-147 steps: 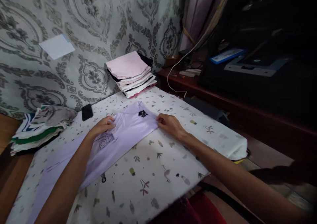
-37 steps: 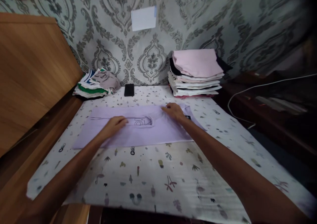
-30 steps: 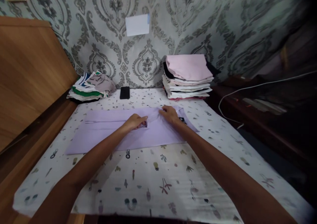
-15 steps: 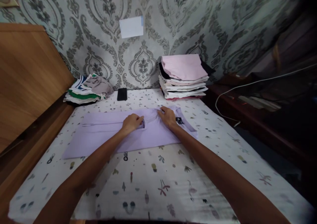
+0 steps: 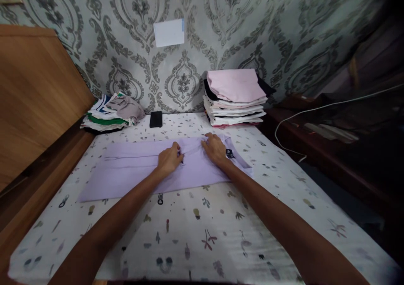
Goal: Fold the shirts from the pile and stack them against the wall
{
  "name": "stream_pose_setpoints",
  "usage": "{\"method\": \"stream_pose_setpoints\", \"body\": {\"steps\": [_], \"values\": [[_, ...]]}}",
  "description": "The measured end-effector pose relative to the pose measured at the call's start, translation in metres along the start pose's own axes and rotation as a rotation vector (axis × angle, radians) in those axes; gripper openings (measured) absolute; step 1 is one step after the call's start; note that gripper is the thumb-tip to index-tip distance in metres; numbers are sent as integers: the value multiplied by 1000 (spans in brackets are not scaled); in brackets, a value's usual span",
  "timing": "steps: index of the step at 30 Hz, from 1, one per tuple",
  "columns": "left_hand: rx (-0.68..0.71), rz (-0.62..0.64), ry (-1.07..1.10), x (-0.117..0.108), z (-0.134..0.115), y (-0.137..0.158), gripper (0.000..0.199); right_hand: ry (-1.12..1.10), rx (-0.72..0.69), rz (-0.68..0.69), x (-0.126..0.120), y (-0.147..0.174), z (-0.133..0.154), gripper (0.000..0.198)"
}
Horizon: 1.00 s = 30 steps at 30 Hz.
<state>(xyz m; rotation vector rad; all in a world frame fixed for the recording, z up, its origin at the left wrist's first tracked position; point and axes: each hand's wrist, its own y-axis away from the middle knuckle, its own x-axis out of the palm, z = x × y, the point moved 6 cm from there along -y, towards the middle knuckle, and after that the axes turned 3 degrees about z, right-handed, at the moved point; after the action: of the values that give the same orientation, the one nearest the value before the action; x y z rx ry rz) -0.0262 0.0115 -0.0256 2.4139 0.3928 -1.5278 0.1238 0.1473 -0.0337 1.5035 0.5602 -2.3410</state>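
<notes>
A lilac shirt lies folded lengthwise across the patterned sheet. Its collar end with a black label points right, and a sleeve is laid back along the body. Near the sleeve's opening, my left hand is closed on the cloth, fingers curled over the edge. My right hand rests on the shirt below the collar, palm down, thumb and fingers a little apart on the fabric. The undersides of both hands are hidden.
A tall stack of folded clothes with a pink top piece stands at the back right. A lower clothes pile and a black phone lie at the back left. Wooden furniture borders the left; a pale cable hangs at right.
My left hand has shifted slightly, its fingers now raised and curled at the sleeve edge. My right hand has flattened a little on the shirt. The shirt stays in place.
</notes>
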Motion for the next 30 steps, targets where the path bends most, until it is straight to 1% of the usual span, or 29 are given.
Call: {"method": "stream_pose_setpoints", "body": {"steps": [2, 3, 5, 6, 8, 10, 12, 15, 17, 18, 20, 22, 23, 24, 25, 27, 30], "values": [[29, -61, -8, -4, -2, 5, 36, 40, -49, -55, -4, 2, 4, 40], [77, -103, -11, -5, -4, 9, 36, 43, -101, -82, -5, 4, 7, 40], [245, -156, -25, -4, -11, 16, 33, 19, -272, -112, -2, 10, 14, 41], [345, -146, -40, 1, -15, 20, 33, 2, -374, -101, 3, 13, 18, 42], [495, -58, -76, 15, -17, 25, 42, -2, -542, -20, 19, 19, 21, 47], [536, 55, -87, 28, -11, 26, 58, 42, -574, 78, 37, 19, 16, 52], [527, 132, -47, 31, -3, 27, 69, 80, -565, 117, 49, 16, 10, 55], [522, 157, 26, 17, 13, 34, 71, 101, -569, 114, 53, 14, 6, 56], [473, 145, 18, 0, 37, 41, 67, 106, -557, 108, 50, 15, 6, 55], [424, 132, -4, -10, 54, 43, 65, 104, -551, 102, 48, 16, 8, 53], [287, 101, -72, -29, 96, 48, 62, 92, -565, 88, 41, 22, 18, 51], [130, 78, -160, -48, 142, 53, 60, 69, -620, 91, 37, 30, 37, 50], [68, 70, -204, -56, 162, 56, 58, 58, -653, 104, 36, 34, 48, 50], [35, 54, -247, -65, 179, 59, 56, 46, -686, 125, 36, 38, 61, 50], [26, 31, -294, -72, 192, 61, 51, 35, -716, 152, 37, 41, 75, 50], [40, -25, -385, -86, 208, 64, 40, 14, -765, 218, 43, 46, 103, 48], [49, -75, -469, -97, 217, 65, 30, -15, -821, 313, 55, 53, 145, 45]]}}
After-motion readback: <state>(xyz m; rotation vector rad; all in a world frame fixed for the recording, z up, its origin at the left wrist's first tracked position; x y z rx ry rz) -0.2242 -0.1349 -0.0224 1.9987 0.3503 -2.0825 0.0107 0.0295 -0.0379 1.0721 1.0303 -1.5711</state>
